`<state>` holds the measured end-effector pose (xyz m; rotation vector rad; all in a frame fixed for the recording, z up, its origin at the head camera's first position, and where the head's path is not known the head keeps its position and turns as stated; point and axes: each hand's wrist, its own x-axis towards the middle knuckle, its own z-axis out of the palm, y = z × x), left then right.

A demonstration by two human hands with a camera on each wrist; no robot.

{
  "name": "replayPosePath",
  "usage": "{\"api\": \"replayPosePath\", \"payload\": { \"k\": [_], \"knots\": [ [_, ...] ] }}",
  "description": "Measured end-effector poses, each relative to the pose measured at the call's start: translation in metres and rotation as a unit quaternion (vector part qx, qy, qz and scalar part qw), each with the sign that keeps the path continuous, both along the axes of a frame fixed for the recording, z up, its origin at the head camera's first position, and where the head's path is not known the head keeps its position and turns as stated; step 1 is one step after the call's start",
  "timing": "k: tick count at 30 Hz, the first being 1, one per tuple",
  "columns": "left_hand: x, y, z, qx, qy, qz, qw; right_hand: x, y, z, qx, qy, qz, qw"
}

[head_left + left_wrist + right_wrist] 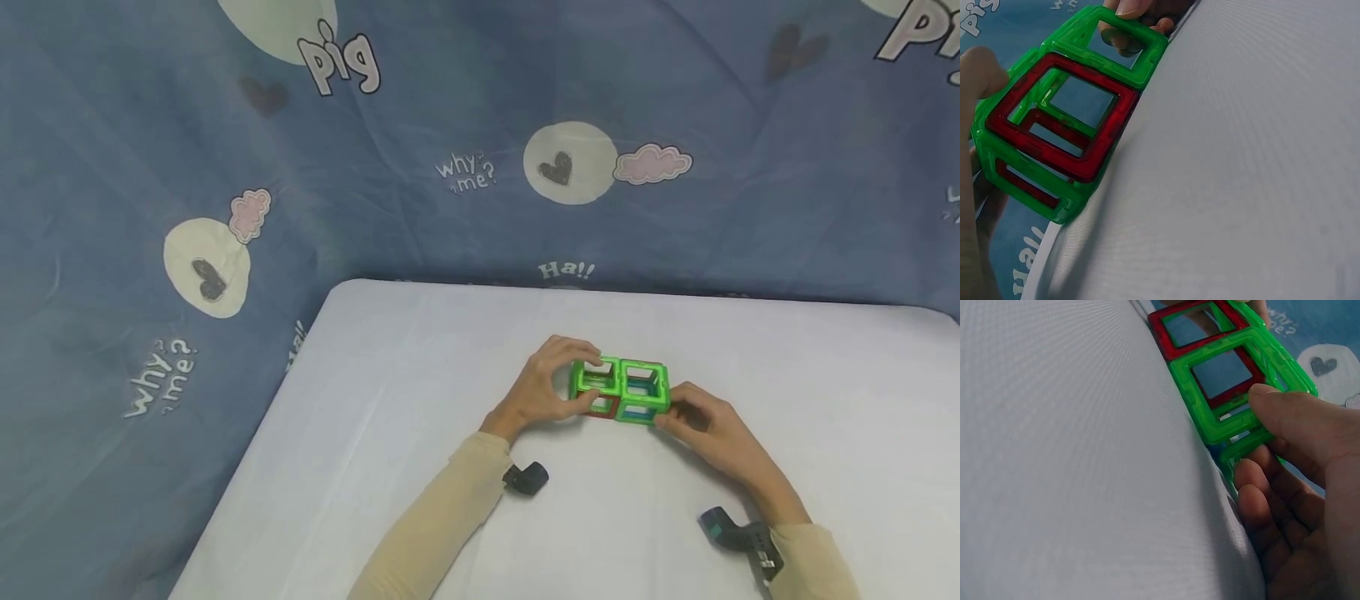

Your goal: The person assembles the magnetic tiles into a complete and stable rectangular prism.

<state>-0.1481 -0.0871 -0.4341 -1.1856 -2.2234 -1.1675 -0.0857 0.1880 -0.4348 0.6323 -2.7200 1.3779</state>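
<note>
A two-cube block of magnetic building tiles [642, 403], mostly green square frames, lies lengthwise on the white table. My left hand [536, 387] grips its left end, thumb on the near side and fingers at the far side. At the right end, my right hand [716, 433] pinches the block near its lower corner. A red square tile [1113, 132] forms the near face of the left cube in the left wrist view. In the right wrist view, my right thumb [1291, 415] presses on the green square tile [1192, 403] of the right cube, fingers curled at its end.
The white table [420, 358] spreads around the block. Behind it and to the left hangs a blue printed cloth [420, 100]. A dark wrist camera [527, 479] sits by the left sleeve, and another wrist camera [727, 531] by the right sleeve.
</note>
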Motion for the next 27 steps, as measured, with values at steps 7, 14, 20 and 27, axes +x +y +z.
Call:
{"api": "replayPosePath", "payload": {
  "k": [7, 14, 20, 27],
  "knots": [
    [-0.001, 0.001, 0.003, -0.007, -0.005, 0.011, 0.9999, -0.004, 0.001, 0.003, 0.004, 0.007, 0.0, 1.0],
    [-0.002, 0.003, 0.0, 0.016, -0.019, 0.018, 0.9995, -0.004, 0.001, 0.003, 0.019, 0.004, -0.01, 0.9998],
    [-0.003, 0.0, 0.0, 0.035, -0.044, 0.07, 0.996, -0.003, 0.0, 0.001, 0.01, 0.002, -0.01, 0.9999],
    [-0.002, -0.012, -0.004, 0.104, -0.233, 0.193, 0.9473, -0.004, 0.011, -0.005, -0.004, -0.031, 0.013, 0.9994]
  ]
}}
